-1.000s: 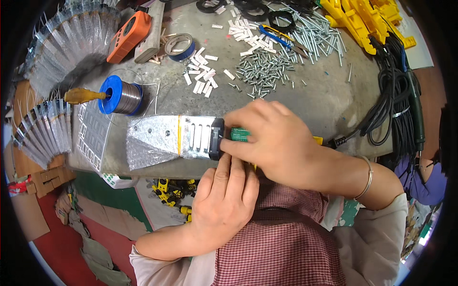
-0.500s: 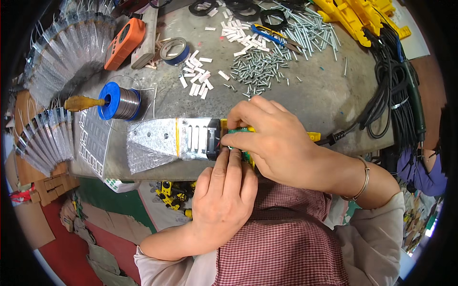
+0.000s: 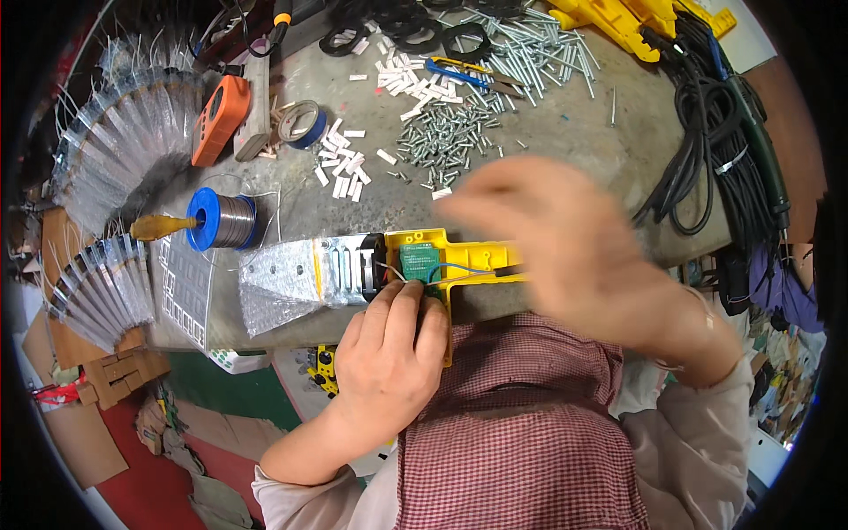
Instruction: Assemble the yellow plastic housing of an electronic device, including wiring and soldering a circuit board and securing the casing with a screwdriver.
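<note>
Having been at the green circuit board (image 3: 417, 262) half a second ago, the right hand (image 3: 552, 238) is now blurring over the right end of the yellow housing (image 3: 473, 253), and whether it is pinching anything cannot be told. The left hand (image 3: 389, 344) is still holding its fingers close together, their tips pressing at the board's near side. The housing, now showing more fully, is lying at the desk's (image 3: 587, 146) near edge, right of the bubble-wrapped metal part (image 3: 283, 269).
</note>
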Tool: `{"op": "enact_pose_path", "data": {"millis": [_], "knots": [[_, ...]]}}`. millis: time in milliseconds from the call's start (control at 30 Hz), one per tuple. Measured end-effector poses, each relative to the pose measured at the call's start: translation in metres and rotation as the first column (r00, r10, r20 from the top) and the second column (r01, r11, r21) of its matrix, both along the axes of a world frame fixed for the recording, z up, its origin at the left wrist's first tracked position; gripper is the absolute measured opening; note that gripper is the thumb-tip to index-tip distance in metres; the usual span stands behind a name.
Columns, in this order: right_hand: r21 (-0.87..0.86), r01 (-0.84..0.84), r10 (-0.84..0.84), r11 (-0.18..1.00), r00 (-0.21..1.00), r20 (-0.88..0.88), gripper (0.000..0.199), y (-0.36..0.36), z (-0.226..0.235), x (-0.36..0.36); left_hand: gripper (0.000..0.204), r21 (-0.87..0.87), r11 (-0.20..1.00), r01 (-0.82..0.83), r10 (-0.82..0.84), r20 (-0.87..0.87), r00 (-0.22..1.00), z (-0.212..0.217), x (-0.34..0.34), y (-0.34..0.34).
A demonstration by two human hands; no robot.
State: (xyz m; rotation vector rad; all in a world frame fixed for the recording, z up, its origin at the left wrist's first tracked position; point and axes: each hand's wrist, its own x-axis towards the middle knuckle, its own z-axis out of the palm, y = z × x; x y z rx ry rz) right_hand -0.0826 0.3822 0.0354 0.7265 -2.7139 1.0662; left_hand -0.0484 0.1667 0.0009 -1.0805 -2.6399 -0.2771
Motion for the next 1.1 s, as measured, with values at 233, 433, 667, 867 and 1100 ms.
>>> {"op": "enact_pose_path", "data": {"millis": [233,433,667,867,1100], "knots": [[0.363,0.189,-0.176,0.912,0.982,-0.069,0.038,0.086,-0.009,0.057,0.027,0.089,0.994,-0.067,0.065,0.027,0.998,0.000,0.000,0.015],[0.147,0.058,-0.052,0.987,0.998,-0.045,0.021,0.096,-0.004,0.025,0.040,-0.012,0.987,-0.162,0.163,0.070,0.984,0.008,0.001,0.020],[0.101,-0.074,0.063,0.992,0.992,0.109,0.017,0.085,-0.014,0.016,0.069,-0.117,0.993,-0.017,0.018,0.007,1.000,0.012,-0.013,0.020],[0.125,-0.042,0.029,0.991,0.994,0.104,0.016,0.081,-0.013,0.013,0.067,-0.135,0.990,-0.029,0.029,0.002,1.000,0.004,-0.011,0.018],[0.202,-0.078,0.042,0.976,0.983,0.177,0.016,0.086,-0.013,0.004,0.064,-0.182,0.983,-0.030,0.033,0.013,0.999,0.006,-0.012,0.021]]}}
